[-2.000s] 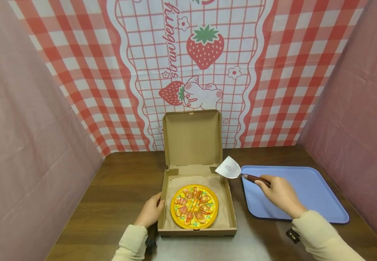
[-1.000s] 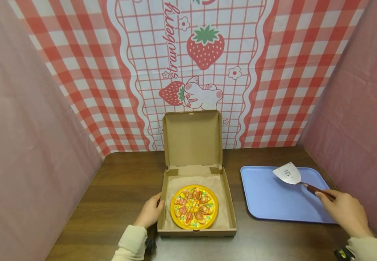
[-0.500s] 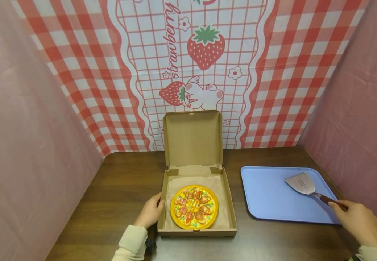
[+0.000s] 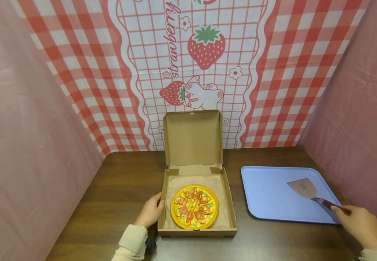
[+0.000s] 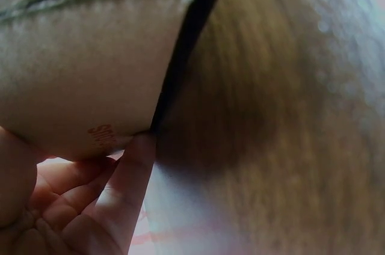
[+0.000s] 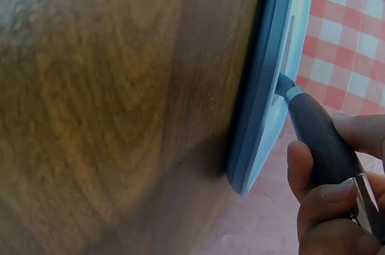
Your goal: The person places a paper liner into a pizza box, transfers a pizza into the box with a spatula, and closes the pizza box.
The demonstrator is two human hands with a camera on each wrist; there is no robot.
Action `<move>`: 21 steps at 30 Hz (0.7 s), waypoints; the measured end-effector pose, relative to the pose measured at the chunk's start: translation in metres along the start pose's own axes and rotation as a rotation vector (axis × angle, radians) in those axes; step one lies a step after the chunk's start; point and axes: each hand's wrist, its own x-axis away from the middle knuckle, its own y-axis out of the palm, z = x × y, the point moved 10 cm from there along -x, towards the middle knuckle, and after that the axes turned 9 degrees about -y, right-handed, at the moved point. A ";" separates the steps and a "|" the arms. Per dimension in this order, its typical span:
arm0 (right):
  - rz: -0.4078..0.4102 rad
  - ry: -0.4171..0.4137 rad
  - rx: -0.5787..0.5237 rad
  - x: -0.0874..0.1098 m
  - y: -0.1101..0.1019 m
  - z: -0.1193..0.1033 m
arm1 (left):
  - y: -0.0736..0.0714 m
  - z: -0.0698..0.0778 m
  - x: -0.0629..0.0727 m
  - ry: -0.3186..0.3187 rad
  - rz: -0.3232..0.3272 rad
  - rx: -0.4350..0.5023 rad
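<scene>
In the head view, my left hand (image 4: pixel 150 211) is at the left wall of an open cardboard pizza box (image 4: pixel 197 233). The left wrist view shows its thumb and fingers holding the box's side (image 5: pixel 90 74); part of the grip is hidden. Inside the box, on brown paper, lies a round toy pizza (image 4: pixel 194 206) with a yellow rim. My right hand (image 4: pixel 361 224) grips the dark wooden handle of a spatula (image 4: pixel 303 187). Its metal blade lies over the right part of a blue tray (image 4: pixel 266 195). The right wrist view shows fingers and thumb round the handle (image 6: pixel 322 138).
The box lid (image 4: pixel 193 137) stands upright at the back. Box and tray share a dark wooden table (image 4: pixel 116 192), with a gap between them. A red checked strawberry cloth (image 4: pixel 204 47) hangs behind, and pink cloth (image 4: pixel 358 90) closes the right side.
My right hand has carried the spatula from beside the box rightward over the tray, then lowered it toward the tray's right side. The left hand, box and pizza have stayed in place.
</scene>
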 end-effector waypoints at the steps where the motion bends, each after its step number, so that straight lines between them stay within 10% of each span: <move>1: -0.004 0.003 -0.001 0.000 0.000 0.000 | 0.000 -0.001 0.000 -0.006 -0.001 0.002; 21: -0.061 0.074 0.007 0.000 0.000 0.000 | 0.001 0.001 -0.001 0.015 -0.003 -0.004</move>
